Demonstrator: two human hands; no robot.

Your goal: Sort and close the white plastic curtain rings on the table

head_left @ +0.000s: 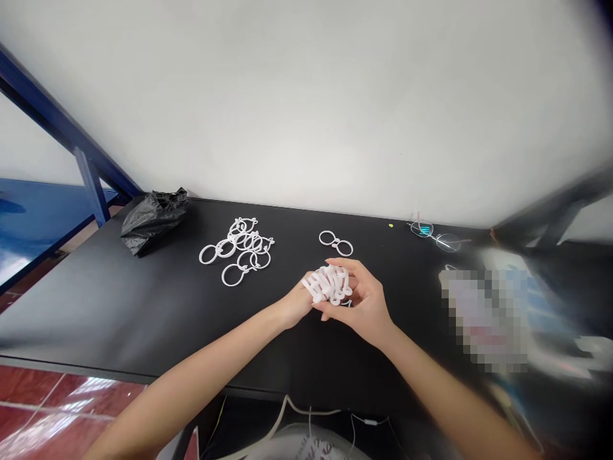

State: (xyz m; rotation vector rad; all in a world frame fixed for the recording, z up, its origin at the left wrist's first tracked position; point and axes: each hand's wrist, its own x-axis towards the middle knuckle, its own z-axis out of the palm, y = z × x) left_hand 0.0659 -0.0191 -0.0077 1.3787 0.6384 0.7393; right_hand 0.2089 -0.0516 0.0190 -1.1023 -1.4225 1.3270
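Note:
A bunched stack of white plastic ring pieces (pixel 329 285) is between my two hands, above the black table. My left hand (pixel 297 304) comes at it from the left and holds it, its fingers mostly hidden by the pieces. From the right, my right hand (pixel 368 300) curls around the stack, thumb below and fingers above. One separate white double-ring piece (pixel 336 243) lies flat just beyond my hands. To the left, a loose pile of similar white ring pieces (pixel 246 241) is spread on the table, some overlapping.
A crumpled black plastic bag (pixel 156 220) lies at the table's (pixel 143 306) back left. Eyeglasses (pixel 435 237) rest at the back right, near a small yellow-green bit (pixel 391 225). Blurred items (pixel 550 319) crowd the right side. A white wall stands behind; cables (pixel 282 415) hang below the front edge.

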